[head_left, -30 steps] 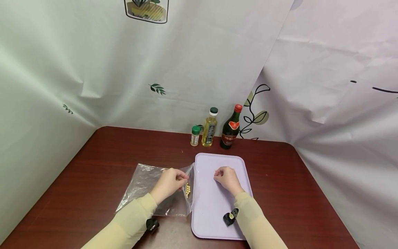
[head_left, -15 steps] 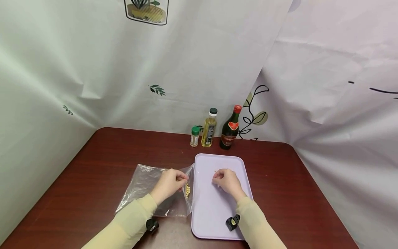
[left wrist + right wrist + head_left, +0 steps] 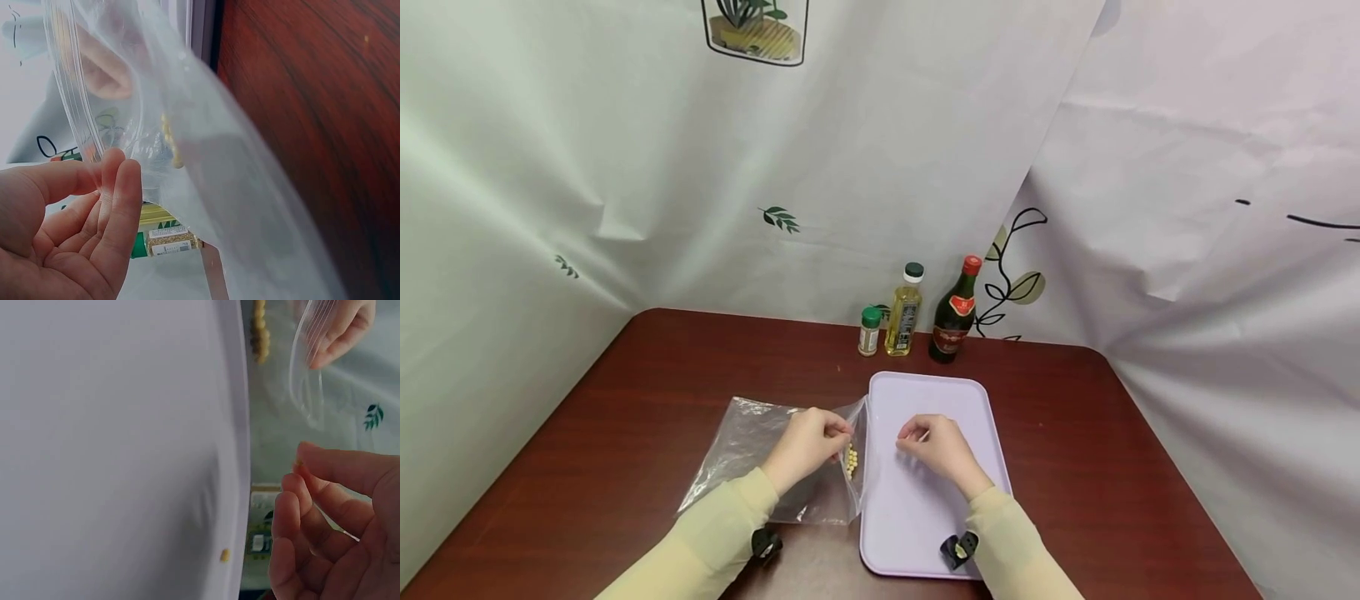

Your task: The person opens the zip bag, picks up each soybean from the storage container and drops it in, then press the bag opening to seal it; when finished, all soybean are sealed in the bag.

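A clear zip-lock bag (image 3: 741, 450) lies on the table with its mouth toward the tray. My left hand (image 3: 805, 442) pinches the upper edge of that mouth between thumb and fingers and lifts it; in the left wrist view the zip strip (image 3: 81, 112) runs up from the fingertips. Inside sit several small, round, pale yellow pieces (image 3: 852, 460). Over the lilac tray (image 3: 895, 525), my right hand (image 3: 936, 442) pinches a tiny yellowish piece (image 3: 298, 465) between thumb and forefinger. Another small yellow piece (image 3: 225, 555) lies on the tray in the right wrist view.
Behind the tray stand a green-capped spice jar (image 3: 868, 332), an oil bottle (image 3: 903, 312) and a dark red-capped bottle (image 3: 955, 312). The dark red table (image 3: 1075, 467) backs onto a white printed cloth (image 3: 865, 150).
My right hand has moved left across the tray toward the bag, away from the spot where its fingertips were at the tray. The left hand keeps its hold on the bag's edge.
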`<state>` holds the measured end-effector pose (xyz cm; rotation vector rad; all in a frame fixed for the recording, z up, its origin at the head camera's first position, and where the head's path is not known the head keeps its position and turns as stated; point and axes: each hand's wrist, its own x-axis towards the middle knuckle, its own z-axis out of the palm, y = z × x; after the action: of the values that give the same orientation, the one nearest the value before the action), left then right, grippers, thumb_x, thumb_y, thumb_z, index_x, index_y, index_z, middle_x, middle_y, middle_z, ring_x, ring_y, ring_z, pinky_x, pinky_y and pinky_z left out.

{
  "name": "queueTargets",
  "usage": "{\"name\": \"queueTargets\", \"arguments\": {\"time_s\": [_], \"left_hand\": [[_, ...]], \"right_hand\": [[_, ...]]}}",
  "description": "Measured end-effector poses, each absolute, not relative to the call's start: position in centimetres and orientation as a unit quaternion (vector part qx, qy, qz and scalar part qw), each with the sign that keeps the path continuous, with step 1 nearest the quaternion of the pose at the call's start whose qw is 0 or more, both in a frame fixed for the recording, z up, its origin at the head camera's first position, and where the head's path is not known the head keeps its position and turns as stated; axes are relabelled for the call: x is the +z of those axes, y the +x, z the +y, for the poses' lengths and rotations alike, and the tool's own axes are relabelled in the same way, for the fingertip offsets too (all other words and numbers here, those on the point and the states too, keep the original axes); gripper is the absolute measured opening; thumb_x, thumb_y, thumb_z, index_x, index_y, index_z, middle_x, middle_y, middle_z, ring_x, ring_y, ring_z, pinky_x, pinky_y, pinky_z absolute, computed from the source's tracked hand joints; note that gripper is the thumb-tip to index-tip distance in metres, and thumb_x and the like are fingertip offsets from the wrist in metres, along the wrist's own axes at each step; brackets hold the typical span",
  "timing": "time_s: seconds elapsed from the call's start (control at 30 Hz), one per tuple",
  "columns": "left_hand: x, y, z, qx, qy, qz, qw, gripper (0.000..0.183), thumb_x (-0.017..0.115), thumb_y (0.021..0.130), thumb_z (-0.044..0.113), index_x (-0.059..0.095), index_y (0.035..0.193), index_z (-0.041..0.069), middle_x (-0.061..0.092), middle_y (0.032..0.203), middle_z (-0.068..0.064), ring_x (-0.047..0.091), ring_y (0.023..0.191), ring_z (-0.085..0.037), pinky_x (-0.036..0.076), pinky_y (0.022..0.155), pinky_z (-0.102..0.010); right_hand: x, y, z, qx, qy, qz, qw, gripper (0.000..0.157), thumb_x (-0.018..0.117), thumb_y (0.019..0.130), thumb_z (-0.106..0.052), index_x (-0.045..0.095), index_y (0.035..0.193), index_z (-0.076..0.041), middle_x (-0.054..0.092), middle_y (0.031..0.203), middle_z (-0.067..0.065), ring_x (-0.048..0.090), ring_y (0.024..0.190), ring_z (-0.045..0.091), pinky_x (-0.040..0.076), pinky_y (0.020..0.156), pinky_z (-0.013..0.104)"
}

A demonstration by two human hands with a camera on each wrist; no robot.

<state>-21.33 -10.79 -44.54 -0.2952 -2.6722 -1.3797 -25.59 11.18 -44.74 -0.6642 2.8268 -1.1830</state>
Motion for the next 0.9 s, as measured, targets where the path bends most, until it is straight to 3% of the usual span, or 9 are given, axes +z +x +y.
{"name": "queueTargets", "arguments": {"time_s": [0.37, 0.9], "left_hand": [[-44.4, -21.3, -10.5, -0.458, -0.102, -0.881, 0.061, 0.007, 0.065, 0.081, 0.0, 0.072, 0.084, -0.002, 0.068, 0.064, -0.005, 0.057, 0.048, -0.007, 0.047, 0.048, -0.021], [-44.3, -21.2, -10.4, -0.465, -0.095, -0.878, 0.059, 0.008, 0.064, 0.081, -0.002, 0.071, 0.085, -0.003, 0.067, 0.064, -0.006, 0.055, 0.048, -0.007, 0.046, 0.048, -0.021]], "right_hand": [[-44.1, -24.1, 9.8, -0.392, -0.282, 0.874, 0.052, 0.005, 0.073, 0.079, -0.013, 0.069, 0.078, -0.011, 0.059, 0.066, -0.005, 0.049, 0.058, 0.003, 0.041, 0.055, 0.02], [-44.2, -24.0, 9.3, -0.38, -0.305, 0.872, 0.055, 0.005, 0.073, 0.078, -0.011, 0.069, 0.08, -0.009, 0.059, 0.066, -0.003, 0.047, 0.057, 0.001, 0.04, 0.054, 0.02]]}}
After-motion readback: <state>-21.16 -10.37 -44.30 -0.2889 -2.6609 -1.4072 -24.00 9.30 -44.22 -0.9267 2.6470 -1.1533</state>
